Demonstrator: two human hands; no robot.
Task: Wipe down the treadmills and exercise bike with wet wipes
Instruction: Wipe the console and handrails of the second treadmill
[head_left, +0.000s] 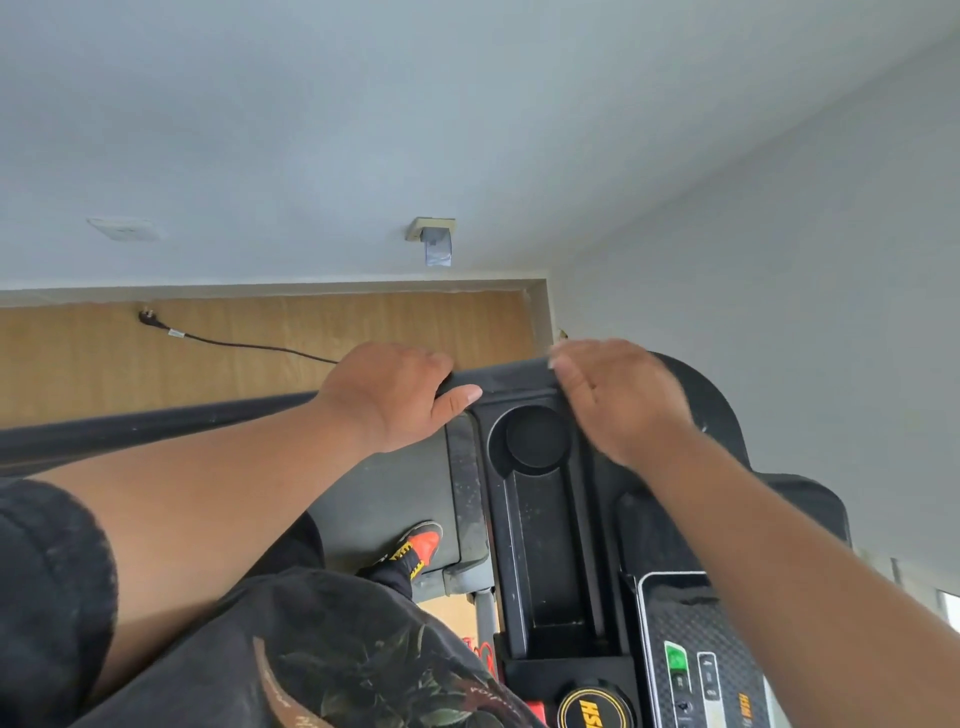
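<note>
Treadmill console (545, 519), black, filling the lower right of the view, with a round cup holder (532, 439) between the two hands and a control panel (691, 670) nearest the viewer. Left hand (387, 397) grasps the console's far edge, fingers curled over it and thumb along the near side, probably to steady the body. Right hand (618, 400), blurred, hovers flat over the right corner with fingers extended; whether it presses a wet wipe cannot be told. No wipe is visible.
</note>
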